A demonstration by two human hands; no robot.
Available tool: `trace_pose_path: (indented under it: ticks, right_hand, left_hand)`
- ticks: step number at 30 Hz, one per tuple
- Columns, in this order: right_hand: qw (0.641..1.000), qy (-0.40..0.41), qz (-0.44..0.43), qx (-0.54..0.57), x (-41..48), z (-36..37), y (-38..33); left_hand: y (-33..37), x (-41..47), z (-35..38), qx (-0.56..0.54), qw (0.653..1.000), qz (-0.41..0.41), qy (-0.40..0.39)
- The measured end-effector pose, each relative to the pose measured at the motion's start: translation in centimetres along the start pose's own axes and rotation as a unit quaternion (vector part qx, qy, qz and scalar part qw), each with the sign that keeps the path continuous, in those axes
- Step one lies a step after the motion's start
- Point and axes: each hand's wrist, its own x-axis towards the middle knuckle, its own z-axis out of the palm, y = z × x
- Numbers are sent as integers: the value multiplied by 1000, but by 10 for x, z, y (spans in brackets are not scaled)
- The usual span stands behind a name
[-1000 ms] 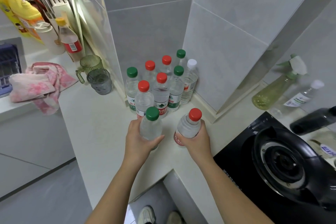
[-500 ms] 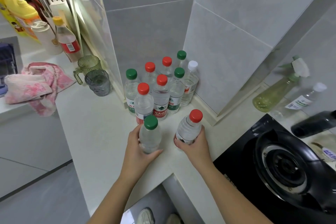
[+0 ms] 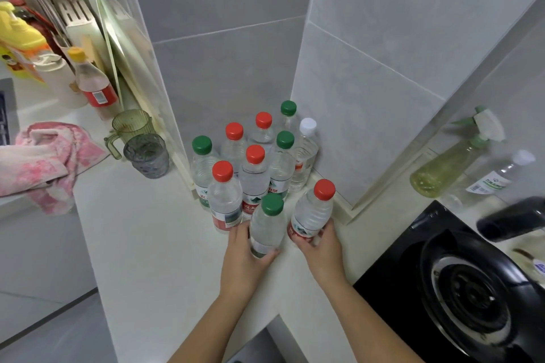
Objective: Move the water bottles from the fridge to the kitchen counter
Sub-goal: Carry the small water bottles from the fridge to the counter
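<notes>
Gripping a green-capped bottle (image 3: 267,227), the left hand (image 3: 244,256) curls round its lower half. The right hand (image 3: 321,247) wraps the label end of a red-capped bottle (image 3: 311,215) just beside it at 3 o'clock. Both bottles are over the counter (image 3: 141,244), but fingers hide their bases, so contact cannot be told. Eight more bottles (image 3: 253,168) crowd the tiled corner (image 3: 295,74) at 12 o'clock. Bare counter runs toward 9 o'clock to its edge. The stove (image 3: 457,289), cut off by the frame, bounds 4 o'clock.

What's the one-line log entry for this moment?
left hand: grips front green-capped bottle | right hand: grips front red-capped bottle | both in front of bottle cluster on counter | release: not yet
</notes>
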Motion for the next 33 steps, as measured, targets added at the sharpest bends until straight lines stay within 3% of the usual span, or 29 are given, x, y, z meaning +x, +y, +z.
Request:
trace_pose_path:
  ticks: [12,15,18,20,33]
  right_hand:
    - [997,44,-43,-35,48,-8,-2]
    - [995,58,-21,-76,47,-9,8]
    - [994,60,2,-91,42,-10,12]
    - [994,58,7,-91,42,-11,10]
    - [993,51,36,-101,72,-11,4]
  left_hand:
    - [30,40,41,38,999,-26,-18]
    - [25,38,39,113,991,-53,-51]
    - [24,41,33,263,954,-92,-109]
    - [29,44,32,308,936,-103,-133]
    - [40,76,56,316,922,-128,-182]
